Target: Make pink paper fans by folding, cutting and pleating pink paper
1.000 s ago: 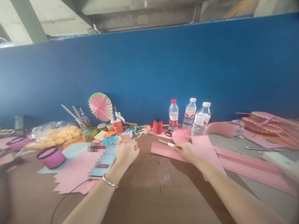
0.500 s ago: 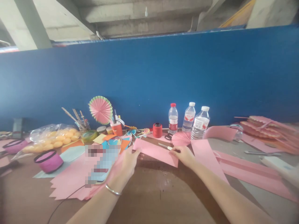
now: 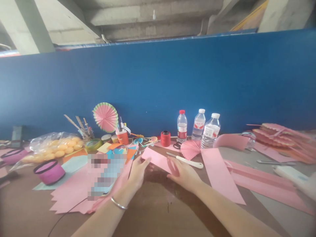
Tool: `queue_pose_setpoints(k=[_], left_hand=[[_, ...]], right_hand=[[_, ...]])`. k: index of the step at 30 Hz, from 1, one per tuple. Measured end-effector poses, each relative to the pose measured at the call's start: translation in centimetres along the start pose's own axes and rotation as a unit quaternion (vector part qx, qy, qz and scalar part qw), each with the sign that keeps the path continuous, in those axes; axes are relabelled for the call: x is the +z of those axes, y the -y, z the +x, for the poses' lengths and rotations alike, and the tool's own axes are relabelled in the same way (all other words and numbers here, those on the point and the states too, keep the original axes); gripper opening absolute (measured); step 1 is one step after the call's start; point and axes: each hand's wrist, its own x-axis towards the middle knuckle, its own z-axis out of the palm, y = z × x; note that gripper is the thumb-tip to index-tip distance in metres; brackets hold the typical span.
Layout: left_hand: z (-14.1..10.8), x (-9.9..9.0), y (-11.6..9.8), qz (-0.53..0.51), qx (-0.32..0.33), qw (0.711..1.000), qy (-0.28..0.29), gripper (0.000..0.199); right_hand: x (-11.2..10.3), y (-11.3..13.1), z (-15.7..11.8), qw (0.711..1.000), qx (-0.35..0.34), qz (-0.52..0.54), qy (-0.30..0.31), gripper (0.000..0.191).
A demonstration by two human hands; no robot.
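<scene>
A pink paper strip [image 3: 157, 160] lies across the space between my hands, slanting down to the right. My left hand [image 3: 137, 172] pinches its left end, thumb on top. At the right end, my right hand [image 3: 185, 173] has its fingers on the paper and its thumb at the near edge; the hand hides that end. Just behind my right hand lies a knife [image 3: 191, 162] with a white handle, its blade pointing left. A pink pleated paper fan [image 3: 191, 149] sits behind the knife, beside black-handled scissors [image 3: 176, 145].
Three water bottles [image 3: 182, 128] and a red thread spool [image 3: 165, 139] stand at the back. Stacked pink sheets [image 3: 71, 194] lie left, near a purple round container [image 3: 49, 172]. A larger pink sheet [image 3: 222, 174] lies right. At the right edge shows another person's blurred hand [image 3: 309, 187].
My right hand has moved left along the strip and turned, thumb now lower. Less of the strip's right end shows, and the knife's whole handle is now visible.
</scene>
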Motion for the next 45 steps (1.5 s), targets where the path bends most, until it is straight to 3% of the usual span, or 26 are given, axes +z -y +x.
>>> queue_pose_setpoints(k=[4,8,12,17,23,26,30,35,42,45], left_hand=[[-0.9,1.0,-0.6,-0.041,0.019,0.992,0.115,0.053],[-1.8,2.0,-0.6,-0.045,0.011,0.984,0.169,0.065],[-2.0,2.1,-0.4,-0.043,-0.007,0.986,0.160,0.070],[-1.7,1.4,-0.1,-0.050,-0.040,0.989,0.133,0.040],[-2.2,1.5,-1.2,-0.082,-0.091,0.987,0.109,0.036],[-2.4,1.5,-1.4,-0.096,-0.118,0.983,0.101,0.038],[-2.6,1.2,-1.3,-0.116,-0.139,0.979,0.089,0.035],[-2.6,1.3,-1.5,-0.116,-0.150,0.972,0.136,0.030],[-2.3,1.7,-1.5,-0.086,-0.123,0.979,0.141,0.034],[-2.6,2.0,-1.6,-0.073,-0.101,0.983,0.133,0.039]], right_hand=[[0.2,0.5,-0.1,0.997,0.021,0.063,0.026,0.060],[0.4,1.3,-0.4,0.991,0.027,0.119,0.058,0.061],[0.7,1.2,-0.6,0.985,0.037,0.157,0.067,0.051],[0.9,0.1,-0.1,0.983,0.057,0.171,0.029,0.025],[1.0,-0.8,0.4,0.988,0.045,0.147,-0.016,0.019],[0.9,-0.5,0.1,0.993,0.013,0.111,-0.049,0.035],[0.4,0.4,-0.5,0.994,-0.075,0.057,-0.054,0.034],[0.3,1.2,-0.8,0.990,-0.133,0.024,-0.047,0.041],[0.3,1.9,-1.3,0.993,-0.101,0.012,-0.060,0.034],[0.9,3.1,-1.7,0.997,-0.039,0.065,-0.034,0.063]])
